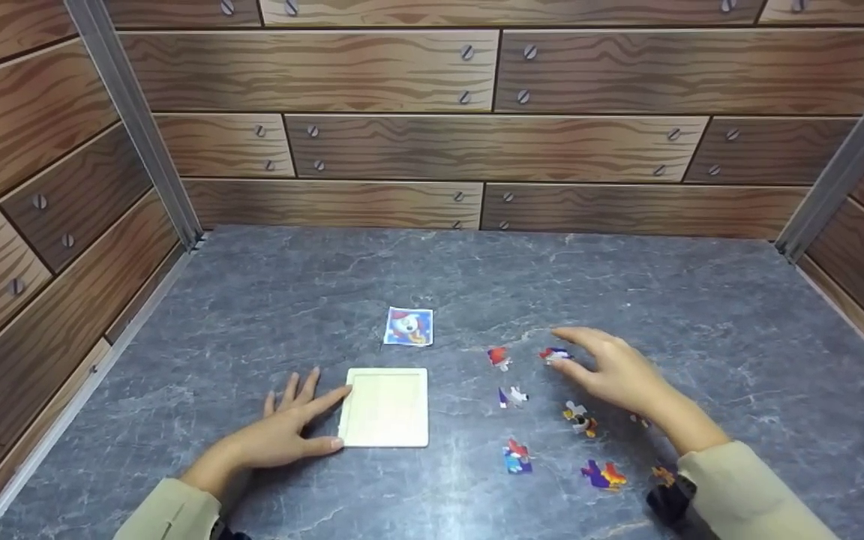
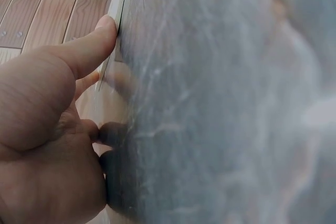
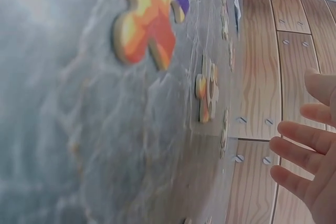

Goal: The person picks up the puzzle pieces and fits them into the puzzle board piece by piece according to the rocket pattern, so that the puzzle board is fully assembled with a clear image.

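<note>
My left hand (image 1: 271,439) lies at the left edge of a square, cream-coloured puzzle tray (image 1: 385,411), its index finger and thumb touching the rim and its other fingers spread out. From the left wrist view, the thumb (image 2: 105,27) meets the thin edge of that tray. My right hand (image 1: 619,371) hovers over the right side of the table, thumb and fingers apart, with a red, white and blue jigsaw piece (image 1: 554,353) in the gap between them. In the right wrist view its fingers (image 3: 304,153) are spread and hold nothing.
Several loose jigsaw pieces lie around: a red one (image 1: 498,357), a white-and-purple one (image 1: 513,397), a yellow-and-white one (image 1: 580,420), a blue-and-red one (image 1: 517,457) and a purple-and-orange one (image 1: 604,475). Behind the tray lies a small picture card (image 1: 409,327). Wood-patterned walls (image 1: 387,146) enclose the table.
</note>
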`<state>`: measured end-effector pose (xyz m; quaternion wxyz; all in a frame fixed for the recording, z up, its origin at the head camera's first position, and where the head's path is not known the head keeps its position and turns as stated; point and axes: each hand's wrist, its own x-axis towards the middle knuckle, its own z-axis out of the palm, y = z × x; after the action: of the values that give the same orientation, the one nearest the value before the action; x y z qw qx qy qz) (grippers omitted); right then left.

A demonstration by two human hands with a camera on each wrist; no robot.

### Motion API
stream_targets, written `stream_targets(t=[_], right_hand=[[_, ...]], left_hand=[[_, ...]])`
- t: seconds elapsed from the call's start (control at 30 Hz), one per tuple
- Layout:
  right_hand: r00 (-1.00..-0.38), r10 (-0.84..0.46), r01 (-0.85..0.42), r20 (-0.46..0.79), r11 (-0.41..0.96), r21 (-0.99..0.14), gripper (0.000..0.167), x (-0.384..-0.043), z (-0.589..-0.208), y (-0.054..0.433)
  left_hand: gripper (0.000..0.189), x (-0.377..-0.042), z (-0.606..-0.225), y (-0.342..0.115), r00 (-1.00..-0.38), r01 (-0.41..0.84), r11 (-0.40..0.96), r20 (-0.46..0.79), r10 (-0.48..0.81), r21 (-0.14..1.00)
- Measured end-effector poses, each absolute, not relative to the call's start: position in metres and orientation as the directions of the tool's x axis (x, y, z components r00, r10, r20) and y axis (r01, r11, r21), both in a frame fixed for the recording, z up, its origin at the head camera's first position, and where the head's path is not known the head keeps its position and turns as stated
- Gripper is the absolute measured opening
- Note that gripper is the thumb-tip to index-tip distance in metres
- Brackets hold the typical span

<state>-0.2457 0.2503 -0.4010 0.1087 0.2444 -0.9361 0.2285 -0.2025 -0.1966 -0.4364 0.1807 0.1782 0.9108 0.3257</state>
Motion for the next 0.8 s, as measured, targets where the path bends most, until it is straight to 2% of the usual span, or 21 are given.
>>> stream_targets(t=[0.23,0.5,0.8], right_hand=[[-0.831,-0.458,-0.552,0.315,0.748,-0.369,0.045,-0.256,-0.403,0.237],[-0.825,-0.501,-0.564,0.26,0.729,-0.386,0.042,-0.268,-0.407,0.225],[-0.827,-0.533,-0.549,0.177,0.701,-0.455,0.036,-0.285,-0.412,0.21]], left_hand=[[0.073,-0.202,-0.438,-0.197,-0.87,0.21,0.726,-0.213,0.444,0.655],[0.073,-0.204,-0.437,-0.197,-0.859,0.218,0.714,-0.216,0.463,0.665],[0.073,-0.203,-0.438,-0.199,-0.856,0.212,0.715,-0.226,0.464,0.667]])
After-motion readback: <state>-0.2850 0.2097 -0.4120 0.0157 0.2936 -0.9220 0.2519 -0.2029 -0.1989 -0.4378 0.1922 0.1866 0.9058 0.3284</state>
